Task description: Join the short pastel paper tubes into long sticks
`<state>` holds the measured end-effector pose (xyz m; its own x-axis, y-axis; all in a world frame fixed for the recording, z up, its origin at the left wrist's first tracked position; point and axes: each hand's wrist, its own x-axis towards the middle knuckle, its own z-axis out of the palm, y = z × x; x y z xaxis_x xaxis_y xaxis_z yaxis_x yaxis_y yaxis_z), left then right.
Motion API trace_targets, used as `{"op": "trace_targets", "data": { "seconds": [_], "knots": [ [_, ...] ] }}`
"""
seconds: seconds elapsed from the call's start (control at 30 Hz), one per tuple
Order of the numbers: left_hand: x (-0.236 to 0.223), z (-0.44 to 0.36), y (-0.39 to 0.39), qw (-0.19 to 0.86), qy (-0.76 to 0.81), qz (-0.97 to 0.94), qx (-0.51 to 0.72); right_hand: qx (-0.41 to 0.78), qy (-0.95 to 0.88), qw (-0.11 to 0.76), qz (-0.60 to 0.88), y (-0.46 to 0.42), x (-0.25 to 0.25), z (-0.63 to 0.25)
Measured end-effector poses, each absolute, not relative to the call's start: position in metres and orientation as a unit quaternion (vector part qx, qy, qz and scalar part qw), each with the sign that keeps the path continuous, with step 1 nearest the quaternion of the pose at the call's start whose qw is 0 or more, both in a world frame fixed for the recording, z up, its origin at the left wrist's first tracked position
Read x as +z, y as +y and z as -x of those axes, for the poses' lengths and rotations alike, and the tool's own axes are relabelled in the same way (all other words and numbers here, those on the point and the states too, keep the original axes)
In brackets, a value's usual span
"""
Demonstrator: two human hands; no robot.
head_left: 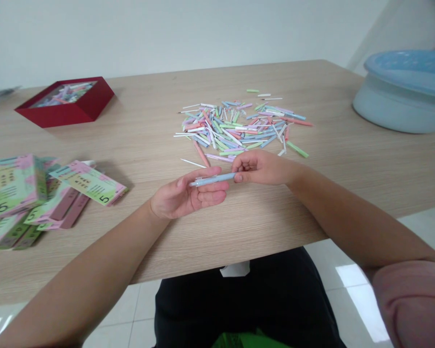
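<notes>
A light-blue pen lies across the fingers of my left hand, which is turned palm up under its left end. The pen's clear tip end points left. Thumb and forefinger of my right hand pinch the other end, with the remaining fingers curled. Both hands are just above the table, near its front edge. Right behind them spreads a loose heap of pen parts, with barrels in blue, green, purple, coral and white among thin white refills.
Several green-and-pink printed boxes are piled at the left on the wooden table. A red box behind them contains more pen parts. At the right stands a large pale-blue plastic basin. A wall borders the table's far side.
</notes>
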<state>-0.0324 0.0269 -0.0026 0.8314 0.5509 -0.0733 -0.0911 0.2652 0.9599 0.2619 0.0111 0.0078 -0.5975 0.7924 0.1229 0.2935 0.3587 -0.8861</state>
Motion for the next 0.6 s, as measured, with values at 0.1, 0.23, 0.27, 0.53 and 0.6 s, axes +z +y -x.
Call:
{"op": "trace_targets", "data": {
  "seconds": [0.1, 0.23, 0.27, 0.53, 0.6],
  "knots": [
    [-0.003, 0.031, 0.03, 0.778, 0.203, -0.561, 0.198, 0.411, -0.79, 0.279, 0.359, 0.012, 0.007, -0.263],
    [0.001, 0.031, 0.04, 0.662, 0.265, -0.669, 0.208, 0.287, -0.796, 0.322, 0.425, 0.016, 0.009, -0.268],
    [0.003, 0.033, 0.044, 0.595, 0.281, -0.725, 0.201, 0.244, -0.79, 0.328, 0.456, 0.018, 0.01, -0.271],
    [0.025, 0.052, 0.061, 0.079, 0.357, -0.93, 0.032, 0.048, -0.817, 0.177, 0.547, 0.033, 0.0, -0.291],
    [0.025, 0.052, 0.06, 0.033, 0.39, -0.92, 0.007, 0.038, -0.824, 0.164, 0.541, 0.035, -0.004, -0.292]
  ]
}}
